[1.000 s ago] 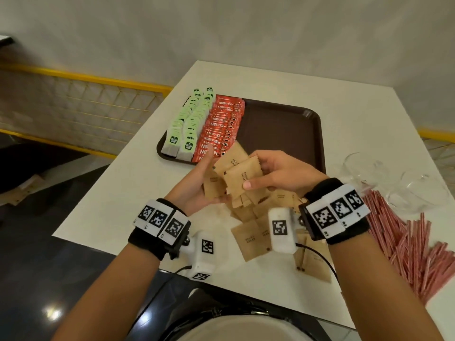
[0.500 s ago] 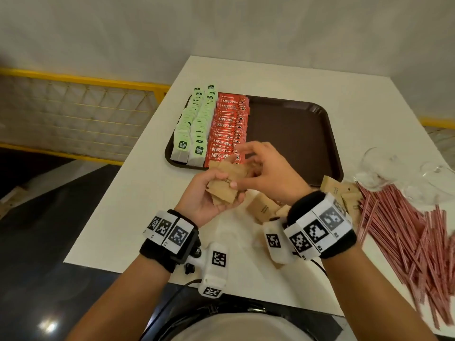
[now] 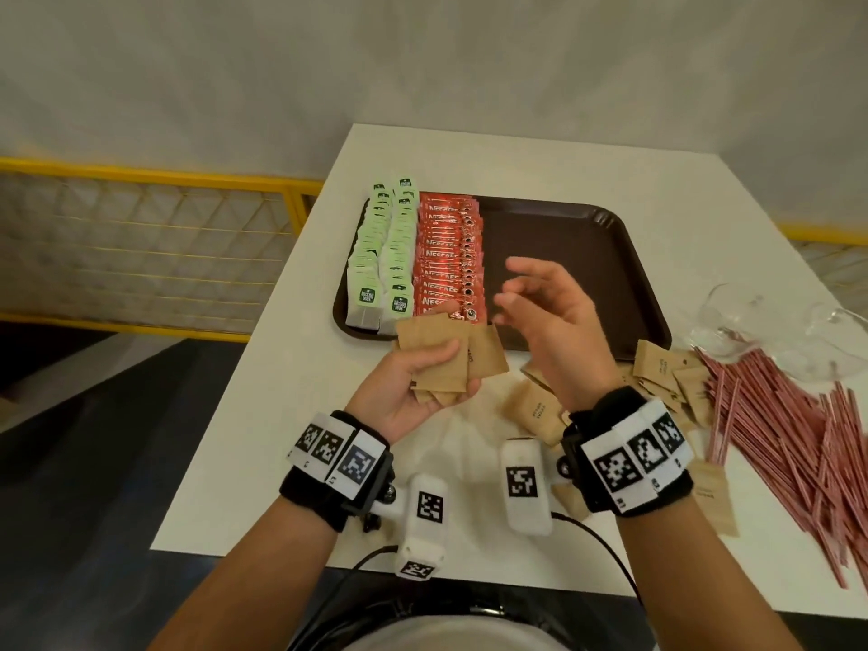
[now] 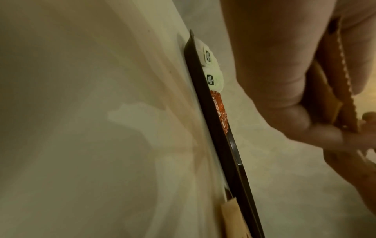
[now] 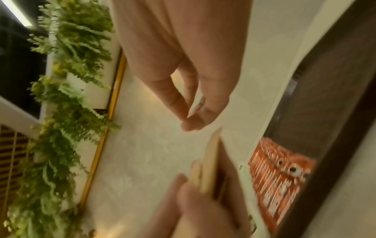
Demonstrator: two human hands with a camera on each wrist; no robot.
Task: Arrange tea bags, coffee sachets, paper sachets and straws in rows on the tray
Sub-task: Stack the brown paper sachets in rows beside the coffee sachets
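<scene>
Your left hand (image 3: pixel 413 382) grips a fanned stack of brown paper sachets (image 3: pixel 451 354) just in front of the tray (image 3: pixel 577 256); your right hand (image 3: pixel 549 331) hangs beside it with fingers loosely spread, holding nothing. From the head view, green tea bags (image 3: pixel 383 256) and red coffee sachets (image 3: pixel 448 260) fill rows on the tray's left side, loose sachets (image 3: pixel 657 368) lie on the table (image 3: pixel 291 401), and the straws (image 3: pixel 789 434) sit heaped at your right — none of that pile shows from the wrists. Your left wrist view alone shows the stack edge-on, thumb clamped across it. The right wrist view is blurred — possibly ferns (image 5: pixel 67 96) along a railing.
</scene>
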